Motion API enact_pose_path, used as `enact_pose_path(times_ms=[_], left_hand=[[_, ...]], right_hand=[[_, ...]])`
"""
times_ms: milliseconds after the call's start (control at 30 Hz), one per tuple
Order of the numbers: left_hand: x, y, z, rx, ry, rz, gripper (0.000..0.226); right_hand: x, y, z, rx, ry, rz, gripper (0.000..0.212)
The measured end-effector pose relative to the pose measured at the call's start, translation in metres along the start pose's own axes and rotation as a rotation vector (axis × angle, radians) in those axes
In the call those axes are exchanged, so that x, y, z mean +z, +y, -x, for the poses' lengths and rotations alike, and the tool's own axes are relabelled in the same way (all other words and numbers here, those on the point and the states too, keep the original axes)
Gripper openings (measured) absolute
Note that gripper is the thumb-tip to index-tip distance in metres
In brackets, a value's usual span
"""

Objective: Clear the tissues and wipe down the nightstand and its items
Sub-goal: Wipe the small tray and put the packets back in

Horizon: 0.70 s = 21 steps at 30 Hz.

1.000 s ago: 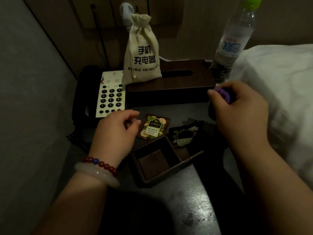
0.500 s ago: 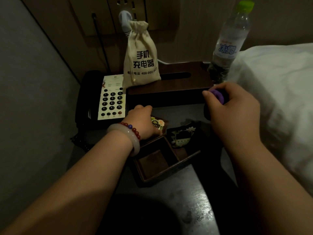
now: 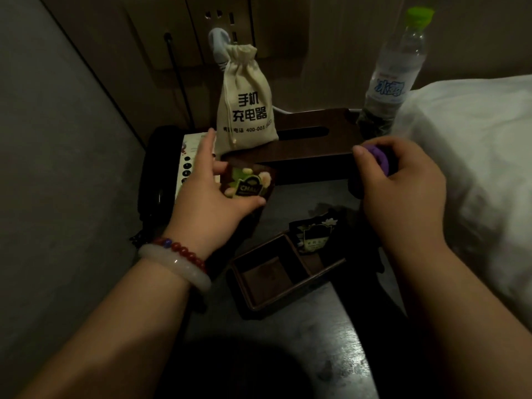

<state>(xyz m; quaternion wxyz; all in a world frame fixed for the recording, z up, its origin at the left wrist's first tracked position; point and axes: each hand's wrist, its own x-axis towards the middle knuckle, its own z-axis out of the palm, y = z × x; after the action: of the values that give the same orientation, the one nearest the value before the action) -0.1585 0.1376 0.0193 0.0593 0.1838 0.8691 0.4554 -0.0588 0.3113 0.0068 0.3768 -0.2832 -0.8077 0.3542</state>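
Fingers (image 3: 206, 145) of left hand (image 3: 213, 203) pinch a tea sachet (image 3: 249, 184), thumb on its lower edge, one finger stretched out over the phone (image 3: 161, 168) keypad; sachet is off the nightstand surface (image 3: 288, 355). Behind it, canvas pouch (image 3: 246, 108) stands at the left end of the tissue box (image 3: 311, 145), seemingly on its lid. Low centre, divided tray (image 3: 299, 284), a dark sachet (image 3: 316, 231) at its back right. Then right hand (image 3: 403, 197) curls round a bunched purple cloth (image 3: 377, 156) at the box's right end, near water bottle (image 3: 394, 73); bed (image 3: 475, 168) far right. No loose tissues visible. Step, likely: lifting items so the cloth can wipe under them. Risks, my read: light pinch could drop the sachet onto the phone; wiping along the box could tip the pouch; right hand sweeping back could knock the tall bottle. Containers: pouch drawn shut, contents hidden; box slot shows no tissue; tray's left compartment looks bare, dark sachet leans over the right one, can't tell if it sits inside; bottle capped
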Motion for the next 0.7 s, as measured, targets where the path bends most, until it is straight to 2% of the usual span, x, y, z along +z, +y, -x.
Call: enact_pose_path(times_ms=[133, 300, 367, 433, 500, 600, 700], left_hand=[[-0.015, 0.009, 0.026, -0.019, 0.027, 0.451, 0.060], [-0.006, 0.010, 0.052, -0.089, -0.085, 0.748, 0.046], [0.001, 0.009, 0.052, -0.165, -0.103, 0.910, 0.039], [0.005, 0.012, 0.047, -0.255, -0.076, 1.041, 0.030], [0.010, 0.012, 0.045, -0.283, -0.065, 1.157, 0.026], [0.014, 0.020, 0.043, -0.275, -0.157, 1.361, 0.037], [0.014, 0.021, 0.046, -0.172, -0.319, 1.450, 0.048]], right_hand=[[-0.001, -0.011, 0.002, -0.036, 0.098, -0.111, 0.006], [-0.002, -0.034, 0.011, 0.059, 0.151, -0.435, 0.029], [-0.004, -0.041, 0.014, 0.042, 0.176, -0.523, 0.029], [-0.003, -0.048, 0.018, -0.037, 0.178, -0.510, 0.027], [0.001, -0.053, 0.025, -0.127, 0.144, -0.460, 0.027], [0.014, -0.060, 0.040, -0.320, 0.040, -0.331, 0.038], [0.033, -0.064, 0.059, -0.426, -0.268, -0.203, 0.051]])
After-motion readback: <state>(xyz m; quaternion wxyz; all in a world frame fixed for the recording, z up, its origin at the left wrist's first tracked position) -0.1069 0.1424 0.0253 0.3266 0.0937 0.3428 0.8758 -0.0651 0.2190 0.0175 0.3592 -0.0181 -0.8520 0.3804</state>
